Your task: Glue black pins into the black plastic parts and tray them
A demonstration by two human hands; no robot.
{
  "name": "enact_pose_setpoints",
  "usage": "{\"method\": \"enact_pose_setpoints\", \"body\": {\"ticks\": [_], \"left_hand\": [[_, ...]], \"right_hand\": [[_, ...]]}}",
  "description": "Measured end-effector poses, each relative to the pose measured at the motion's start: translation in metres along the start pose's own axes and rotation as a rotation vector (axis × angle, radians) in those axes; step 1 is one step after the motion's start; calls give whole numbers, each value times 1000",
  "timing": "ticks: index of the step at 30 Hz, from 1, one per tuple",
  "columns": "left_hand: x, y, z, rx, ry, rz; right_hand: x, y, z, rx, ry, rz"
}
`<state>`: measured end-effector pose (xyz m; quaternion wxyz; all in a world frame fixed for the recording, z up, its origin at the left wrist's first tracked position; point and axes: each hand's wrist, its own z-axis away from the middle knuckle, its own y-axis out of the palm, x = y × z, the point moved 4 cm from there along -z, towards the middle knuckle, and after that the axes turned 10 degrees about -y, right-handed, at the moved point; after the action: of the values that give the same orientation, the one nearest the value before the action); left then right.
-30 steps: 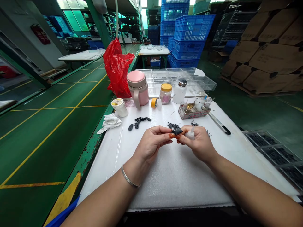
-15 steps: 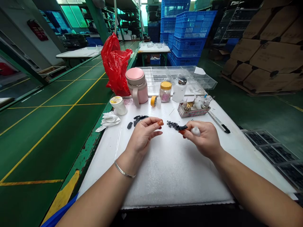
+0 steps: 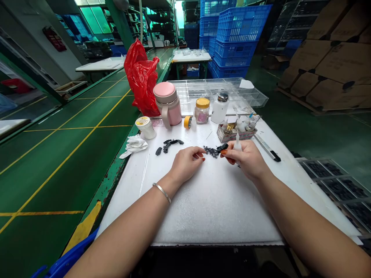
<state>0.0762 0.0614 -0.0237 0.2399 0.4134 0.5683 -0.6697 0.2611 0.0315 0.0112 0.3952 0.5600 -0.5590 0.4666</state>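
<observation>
My left hand (image 3: 189,164) reaches to the left edge of a pile of tiny black rings (image 3: 212,151), its fingers bent, the tips slightly apart and no object visible between them. In my right hand (image 3: 246,157) a small black plastic part (image 3: 222,147) is pinched between thumb and fingertips, above the right side of the pile. The same hand also keeps a small white dropper bottle (image 3: 237,143), nozzle up, against its fingers; the bottle's lower part is hidden. Several curved black pieces (image 3: 173,143) lie on the white table mat (image 3: 214,208), left of the rings.
Along the back stand a white tub (image 3: 147,128), pink mug (image 3: 171,110), yellow tape roll (image 3: 188,122), yellow-lidded jar (image 3: 202,111), white bottle (image 3: 219,110) and box of small bottles (image 3: 232,134). White gloves (image 3: 133,146) lie left, a utility knife (image 3: 266,147) right.
My left hand has moved right and forward to the rings, its pinch loosened. The black part in my right hand has turned, and the dropper bottle now points upward.
</observation>
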Motion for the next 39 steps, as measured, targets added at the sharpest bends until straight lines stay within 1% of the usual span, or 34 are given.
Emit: {"method": "enact_pose_setpoints", "body": {"ticks": [5,8,15,21,24,26,29,31,33,36,39], "left_hand": [[-15,9,-5,-20,105,-427],[-20,14,-12,-12,127,-558],[-21,16,-24,7,100,-544],[-25,15,-27,32,142,-523],[-28,10,-25,33,156,-490],[-30,2,-22,48,112,-332],[-31,-8,-14,137,-29,119],[-31,-12,-6,211,-124,419],[-30,-13,2,257,-196,667],[-28,-11,12,308,-259,948],[-27,-5,17,368,-311,1146]], "right_hand": [[11,4,6,43,-198,247],[17,5,8,44,-284,387],[25,6,11,46,-384,522],[27,6,12,57,-404,554],[28,6,12,50,-421,561],[30,7,12,56,-440,577],[33,9,14,76,-472,596],[35,10,16,83,-492,606],[38,12,19,88,-512,616],[42,14,23,95,-545,617],[45,16,25,99,-552,606]]}}
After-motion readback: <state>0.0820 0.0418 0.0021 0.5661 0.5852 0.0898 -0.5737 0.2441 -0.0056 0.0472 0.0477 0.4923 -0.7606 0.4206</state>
